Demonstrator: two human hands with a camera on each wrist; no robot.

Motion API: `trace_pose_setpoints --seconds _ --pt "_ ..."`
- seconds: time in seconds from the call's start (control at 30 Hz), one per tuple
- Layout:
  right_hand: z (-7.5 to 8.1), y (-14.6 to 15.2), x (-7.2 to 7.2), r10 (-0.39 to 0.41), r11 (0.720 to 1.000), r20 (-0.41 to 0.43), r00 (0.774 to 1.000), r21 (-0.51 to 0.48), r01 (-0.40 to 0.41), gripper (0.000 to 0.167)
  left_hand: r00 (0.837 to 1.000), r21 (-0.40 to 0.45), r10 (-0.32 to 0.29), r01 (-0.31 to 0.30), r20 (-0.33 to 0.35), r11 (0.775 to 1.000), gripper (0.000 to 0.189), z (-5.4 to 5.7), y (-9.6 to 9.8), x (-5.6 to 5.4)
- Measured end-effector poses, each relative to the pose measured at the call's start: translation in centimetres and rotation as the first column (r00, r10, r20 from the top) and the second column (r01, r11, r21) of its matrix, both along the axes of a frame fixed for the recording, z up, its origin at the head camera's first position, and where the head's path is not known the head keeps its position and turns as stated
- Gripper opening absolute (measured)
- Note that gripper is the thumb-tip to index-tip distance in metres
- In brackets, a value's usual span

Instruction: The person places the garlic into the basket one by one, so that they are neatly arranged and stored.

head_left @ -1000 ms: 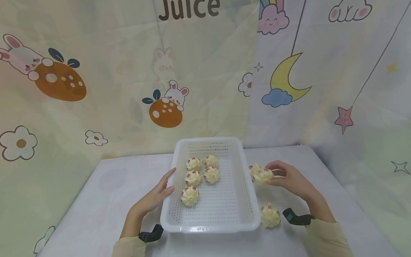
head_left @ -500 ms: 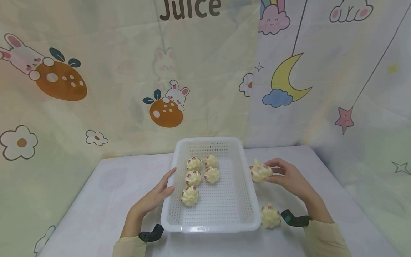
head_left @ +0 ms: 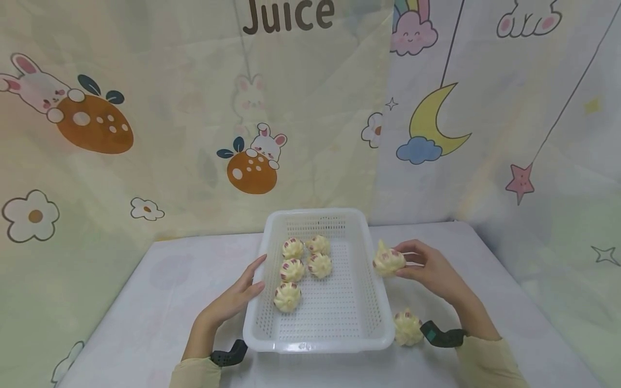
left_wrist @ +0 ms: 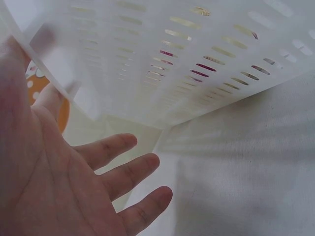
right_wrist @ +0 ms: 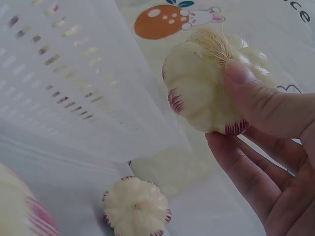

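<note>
My right hand (head_left: 427,267) pinches a garlic bulb (head_left: 388,262) beside the right rim of a white plastic basket (head_left: 317,345). In the right wrist view the thumb presses near the held bulb's root tuft (right_wrist: 216,45), with fingers under it. My left hand (head_left: 235,296) rests at the basket's left rim, thumb and index finger reaching over it. Its other fingers (left_wrist: 130,172) extend loosely outside the wall. Several garlic bulbs (head_left: 287,297) with purple streaks lie inside, toward the left.
One garlic bulb (head_left: 408,327) sits on the white-covered table (head_left: 189,269), close to the basket's near right corner. Another loose bulb (right_wrist: 136,206) shows in the right wrist view beside the basket wall. A printed cloth (head_left: 310,108) hangs behind.
My right hand has moved slightly left toward the basket's rim with the garlic bulb, which has tilted so its stem points up. The left hand stays at the left rim.
</note>
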State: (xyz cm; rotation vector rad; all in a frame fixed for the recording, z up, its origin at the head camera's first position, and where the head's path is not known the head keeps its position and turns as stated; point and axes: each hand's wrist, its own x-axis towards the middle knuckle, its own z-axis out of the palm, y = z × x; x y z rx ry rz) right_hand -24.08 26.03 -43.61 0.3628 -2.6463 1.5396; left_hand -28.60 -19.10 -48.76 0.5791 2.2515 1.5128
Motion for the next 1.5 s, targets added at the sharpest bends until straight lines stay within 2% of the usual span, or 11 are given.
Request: trace_pose_setpoints --seconds 0.27,0.5,0.7,0.9,1.1,1.3,1.5 --pt "0.2 -1.4 0.2 0.02 1.0 0.013 1.0 -0.012 -0.02 0.051 1.0 0.007 -0.026 0.026 -0.018 1.0 0.062 -0.1 -0.3 0.1" --pt "0.2 -2.4 0.3 0.027 1.0 0.013 1.0 0.0 -0.027 0.051 1.0 0.003 -0.007 0.007 -0.01 1.0 0.061 0.2 -0.1 0.1" --pt "0.3 -3.7 0.0 0.08 0.997 0.006 0.997 -0.021 -0.08 0.05 1.0 0.017 -0.005 0.006 -0.016 1.0 0.061 0.2 -0.3 0.3" --pt "0.2 -4.5 0.0 0.097 0.995 0.019 0.995 0.001 -0.097 0.049 0.999 0.017 -0.023 0.023 -0.029 1.0 0.061 -0.1 -0.4 0.0" --pt "0.5 -4.8 0.1 0.129 0.99 -0.008 0.992 0.052 -0.128 0.048 0.999 -0.028 -0.013 0.012 -0.036 1.0 0.06 0.2 -0.4 -0.3" --pt "1.6 -5.3 -0.7 0.192 0.969 0.013 0.981 0.154 -0.192 0.043 1.0 -0.031 -0.006 0.005 -0.03 1.0 0.06 0.2 -0.4 -0.3" --pt "2.8 -6.1 -1.8 0.302 0.916 0.064 0.951 0.257 -0.308 0.036 1.0 -0.022 -0.002 0.001 -0.027 1.0 0.059 -0.1 -0.3 -0.2"
